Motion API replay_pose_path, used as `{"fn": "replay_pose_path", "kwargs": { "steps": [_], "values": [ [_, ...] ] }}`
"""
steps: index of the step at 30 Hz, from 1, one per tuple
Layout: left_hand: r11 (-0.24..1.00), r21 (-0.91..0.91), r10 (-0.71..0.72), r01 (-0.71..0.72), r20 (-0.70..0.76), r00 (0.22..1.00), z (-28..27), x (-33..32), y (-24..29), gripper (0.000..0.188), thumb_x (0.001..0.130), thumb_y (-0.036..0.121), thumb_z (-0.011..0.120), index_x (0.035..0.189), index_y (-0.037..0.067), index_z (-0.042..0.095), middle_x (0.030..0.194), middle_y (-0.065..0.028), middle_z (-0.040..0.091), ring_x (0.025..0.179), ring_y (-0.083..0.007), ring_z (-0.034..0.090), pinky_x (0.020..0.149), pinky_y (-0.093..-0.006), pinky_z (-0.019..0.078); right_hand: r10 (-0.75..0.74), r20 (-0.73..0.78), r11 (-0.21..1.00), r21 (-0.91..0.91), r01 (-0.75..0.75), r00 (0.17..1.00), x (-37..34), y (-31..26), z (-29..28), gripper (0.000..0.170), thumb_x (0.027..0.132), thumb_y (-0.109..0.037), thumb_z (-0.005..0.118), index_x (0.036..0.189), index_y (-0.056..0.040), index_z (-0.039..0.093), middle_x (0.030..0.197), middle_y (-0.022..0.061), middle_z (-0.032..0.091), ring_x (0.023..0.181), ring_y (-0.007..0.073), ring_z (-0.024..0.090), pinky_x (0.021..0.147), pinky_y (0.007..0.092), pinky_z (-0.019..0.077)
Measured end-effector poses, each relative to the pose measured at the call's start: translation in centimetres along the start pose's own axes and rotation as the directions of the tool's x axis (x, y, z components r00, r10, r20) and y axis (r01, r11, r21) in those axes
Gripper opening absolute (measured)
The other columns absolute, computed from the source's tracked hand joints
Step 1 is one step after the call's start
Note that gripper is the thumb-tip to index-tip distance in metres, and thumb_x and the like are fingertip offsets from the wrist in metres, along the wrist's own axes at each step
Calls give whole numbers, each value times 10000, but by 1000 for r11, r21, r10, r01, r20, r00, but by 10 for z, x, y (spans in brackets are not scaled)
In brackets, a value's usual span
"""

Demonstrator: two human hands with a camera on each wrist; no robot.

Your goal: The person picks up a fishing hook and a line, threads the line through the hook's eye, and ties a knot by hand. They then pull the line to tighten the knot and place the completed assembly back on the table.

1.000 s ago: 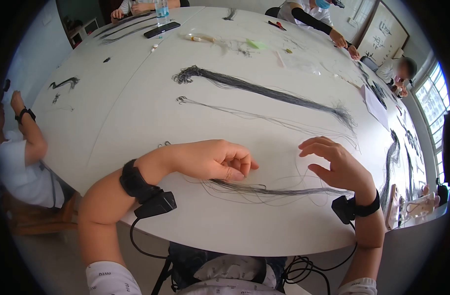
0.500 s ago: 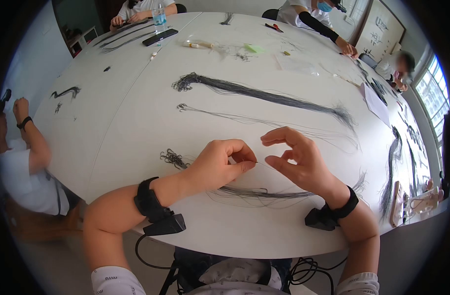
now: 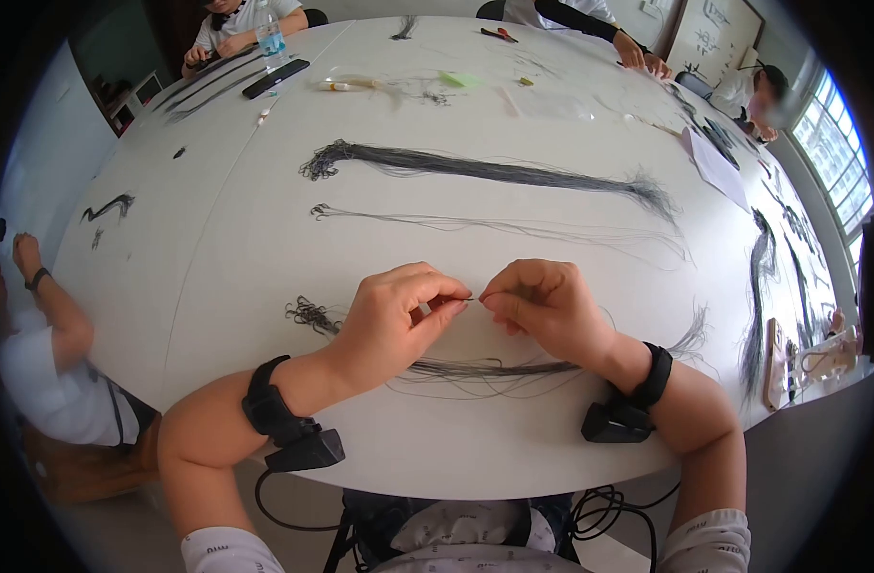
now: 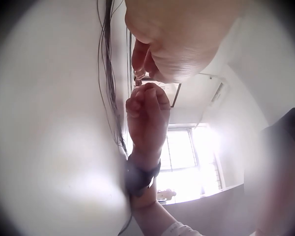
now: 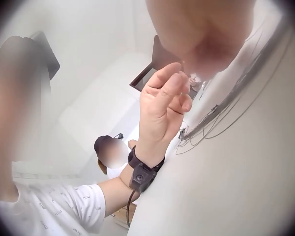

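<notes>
In the head view, my left hand (image 3: 394, 310) pinches a small dark fish hook (image 3: 470, 300) between thumb and forefinger; its tip shows past the fingertips. Right beside it, my right hand (image 3: 542, 301) has thumb and forefinger closed together on the thin fishing line, which is mostly hidden there. Both hands are raised over the table, fingertips almost meeting, as the left wrist view also shows with the right hand (image 4: 148, 110). Beneath them lies a bundle of hooked lines (image 3: 485, 371), its cluster of dark hooks (image 3: 308, 313) left of my left hand and its loose ends on the right.
Farther up the white table (image 3: 236, 401) lie a thick bundle of hooked lines (image 3: 475, 170) and a thinner one (image 3: 494, 225). A phone (image 3: 277, 79), a bottle (image 3: 269, 38) and paper (image 3: 714, 170) lie beyond. Other people sit around the table.
My right hand has come leftward from the right side to my left hand, and its fingers have closed. My left hand has lifted off the bundle with a fish hook.
</notes>
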State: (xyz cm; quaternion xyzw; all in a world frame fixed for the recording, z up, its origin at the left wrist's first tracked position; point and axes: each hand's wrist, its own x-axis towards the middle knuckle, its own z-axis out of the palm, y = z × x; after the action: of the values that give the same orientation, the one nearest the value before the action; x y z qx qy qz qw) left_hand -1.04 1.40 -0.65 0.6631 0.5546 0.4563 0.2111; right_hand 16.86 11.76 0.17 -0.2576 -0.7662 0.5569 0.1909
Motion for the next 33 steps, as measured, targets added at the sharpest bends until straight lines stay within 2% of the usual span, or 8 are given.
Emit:
{"fn": "replay_pose_path", "kwargs": {
  "steps": [3,7,9,16,19,21,24,33],
  "values": [
    [995,-35,-88,89,45,995,0,-1,0,55,841,44,643,868,-3,637,800,-33,621,679,-79,571,547,-214,463,77,-1,996,51,-77,997,-1,-4,-1,119,856,-107,614,840,10,629,677,38,597,553,95,529,513,240,436],
    [993,-80,-80,83,40,996,-1,-1,1,53,855,56,634,854,3,629,789,-25,612,661,-66,559,539,-203,453,91,-32,996,19,-90,995,-2,-7,0,93,845,-83,608,823,8,614,676,49,580,579,116,523,555,263,445],
    [987,-141,-74,79,42,996,0,-1,0,64,870,63,619,843,6,612,781,-14,603,644,-51,540,527,-195,441,-99,-82,990,-110,90,992,0,-1,0,70,839,-64,597,831,4,608,700,73,574,628,145,524,600,288,447],
    [972,-196,-119,131,73,990,-1,-1,0,99,892,82,598,833,4,583,753,7,570,602,-25,487,517,-188,430,-81,-70,990,-123,72,994,-1,2,-3,75,827,-64,595,822,11,597,731,98,579,654,185,523,624,302,446],
    [969,-210,-119,131,71,990,-1,-1,-1,105,896,87,595,831,5,581,746,12,562,592,-23,479,514,-186,427,-195,-45,955,-236,179,980,-1,-1,-3,58,798,-53,622,824,-3,604,749,97,586,682,192,545,625,304,452],
    [955,-231,-166,188,111,980,-3,-1,1,98,896,86,596,845,3,588,755,8,568,598,-26,483,513,-185,426,-459,-85,864,-272,423,884,1,2,3,87,754,-36,668,824,-25,617,770,93,598,716,217,570,631,317,466],
    [961,-230,-131,156,123,984,-1,-1,0,92,895,88,598,865,1,596,769,1,575,614,-29,489,519,-185,426,-609,-22,749,-345,565,793,3,8,6,152,723,-3,689,853,-43,621,786,80,608,747,244,582,642,330,479],
    [930,-279,-181,240,220,958,-3,-2,0,89,893,91,603,876,4,599,789,-2,581,647,-37,505,537,-184,432,-569,72,767,-312,560,819,1,9,2,151,762,17,652,891,-38,596,770,88,603,665,239,590,598,315,482]
  ]
}}
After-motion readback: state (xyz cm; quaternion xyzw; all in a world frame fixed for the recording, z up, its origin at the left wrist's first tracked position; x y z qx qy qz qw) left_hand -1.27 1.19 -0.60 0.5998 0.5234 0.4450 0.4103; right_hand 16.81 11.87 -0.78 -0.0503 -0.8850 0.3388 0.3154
